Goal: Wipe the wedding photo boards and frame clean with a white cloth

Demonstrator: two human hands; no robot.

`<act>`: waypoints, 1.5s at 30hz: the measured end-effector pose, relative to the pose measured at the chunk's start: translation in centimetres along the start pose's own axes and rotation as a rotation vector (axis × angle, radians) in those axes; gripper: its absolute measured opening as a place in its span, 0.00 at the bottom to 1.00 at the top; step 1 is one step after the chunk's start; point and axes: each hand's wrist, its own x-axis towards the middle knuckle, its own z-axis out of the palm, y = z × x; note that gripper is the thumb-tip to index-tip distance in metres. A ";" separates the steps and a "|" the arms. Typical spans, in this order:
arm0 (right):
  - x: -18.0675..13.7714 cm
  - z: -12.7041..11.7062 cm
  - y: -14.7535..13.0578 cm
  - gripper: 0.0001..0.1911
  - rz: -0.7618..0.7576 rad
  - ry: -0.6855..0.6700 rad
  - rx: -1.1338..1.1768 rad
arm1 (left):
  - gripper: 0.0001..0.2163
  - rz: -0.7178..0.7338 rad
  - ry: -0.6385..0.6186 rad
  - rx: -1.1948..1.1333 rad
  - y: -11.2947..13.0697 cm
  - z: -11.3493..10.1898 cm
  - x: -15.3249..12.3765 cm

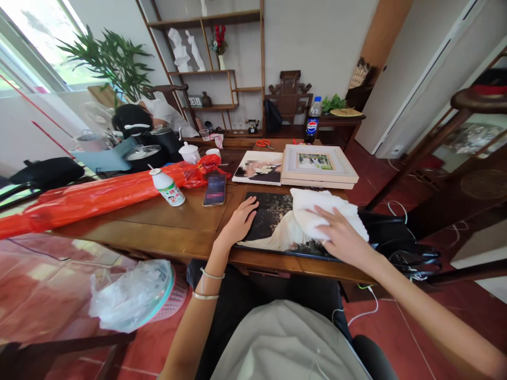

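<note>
A bright room with plain white walls (pixel 317 42) and a glossy red tiled floor (pixel 396 327). Daylight comes in through a large window (pixel 35 37) at upper left, beside a leafy green plant (pixel 111 58). A long wooden table (pixel 170 221) fills the middle. Against the back wall stand an open wooden shelf unit (pixel 222 68) and a carved dark chair (pixel 290 95). A white door (pixel 415 79) is at right.
</note>
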 end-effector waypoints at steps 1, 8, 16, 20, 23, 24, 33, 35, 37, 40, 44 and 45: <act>-1.1 -0.2 -1.5 0.16 -0.008 -0.017 0.009 | 0.17 0.001 0.002 -0.001 0.0 0.0 0.0; -5.4 -1.2 -6.7 0.13 -0.082 -0.064 0.054 | 0.17 0.003 -0.014 0.017 0.0 0.0 0.0; 1.4 -0.7 3.2 0.09 -0.046 -0.006 0.052 | 0.17 0.030 -0.029 0.016 -0.6 0.1 -0.1; 4.1 0.1 6.1 0.12 0.016 0.072 0.031 | 0.17 0.035 -0.024 0.013 -0.7 0.2 -0.1; 3.8 0.3 5.3 0.11 0.012 0.063 0.019 | 0.17 0.034 -0.010 0.015 -0.7 0.3 -0.2; 3.3 0.2 4.5 0.11 0.000 0.049 0.018 | 0.17 0.035 -0.007 0.020 -0.6 0.3 -0.2; -2.7 -1.0 -6.5 0.18 -0.237 -0.104 0.175 | 0.17 0.033 -0.013 0.049 -0.4 0.3 -0.1; -2.1 -0.9 -6.4 0.18 -0.245 -0.097 0.194 | 0.17 0.036 -0.020 0.047 -0.5 0.3 0.0; -0.5 -0.7 -4.9 0.17 -0.204 -0.083 0.173 | 0.17 0.038 -0.020 0.043 -0.6 0.2 -0.1; 2.7 -0.2 -1.3 0.14 -0.090 -0.047 0.085 | 0.17 0.038 -0.019 0.036 -0.7 0.2 -0.1; 6.3 0.5 2.6 0.15 0.023 0.003 -0.016 | 0.17 0.044 -0.016 0.016 -0.7 0.2 -0.2; 6.8 0.6 2.9 0.15 0.043 0.012 -0.026 | 0.17 0.045 -0.014 0.013 -0.8 0.2 -0.1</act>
